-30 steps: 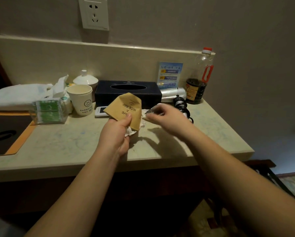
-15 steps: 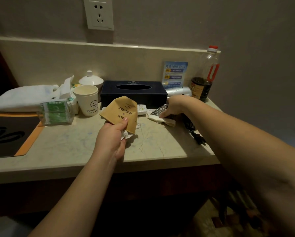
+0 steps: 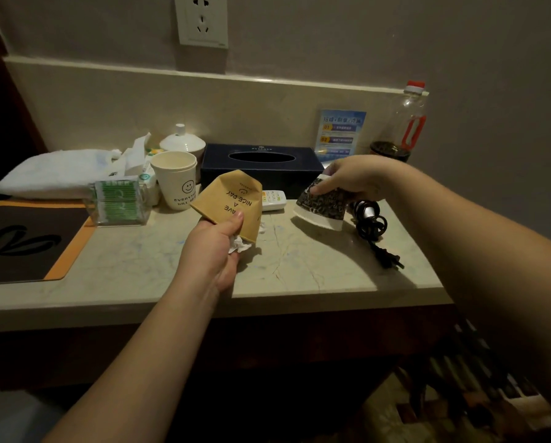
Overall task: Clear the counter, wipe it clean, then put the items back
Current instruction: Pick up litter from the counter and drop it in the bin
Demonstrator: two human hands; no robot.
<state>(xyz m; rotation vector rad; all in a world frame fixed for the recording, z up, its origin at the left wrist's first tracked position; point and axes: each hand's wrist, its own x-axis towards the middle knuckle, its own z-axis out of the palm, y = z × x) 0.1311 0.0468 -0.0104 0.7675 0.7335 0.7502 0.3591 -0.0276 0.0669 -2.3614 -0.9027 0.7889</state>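
Hotel room, marble counter [image 3: 315, 270], tissue box [image 3: 261, 164], folded towel [image 3: 53, 174], printed notice card [image 3: 341, 132]

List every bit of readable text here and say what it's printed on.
"AVE A NICE DAY", upside down, first word partly covered: brown paper cup in the left hand.
"EVERYT... WILL": white smiley cup, rest hidden.
"01", "02": blue sign; its other text is blurred.
Tissue box logo, patterned cup in the right hand, green packets: unreadable.

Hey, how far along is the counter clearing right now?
Early clearing stage. In hand: the left hand grips a brown paper cup with crumpled tissue; the right hand holds a dark patterned cup. Left: the tissue box, smiley cup, remote and black cord remain on the counter; no wiping visible yet.
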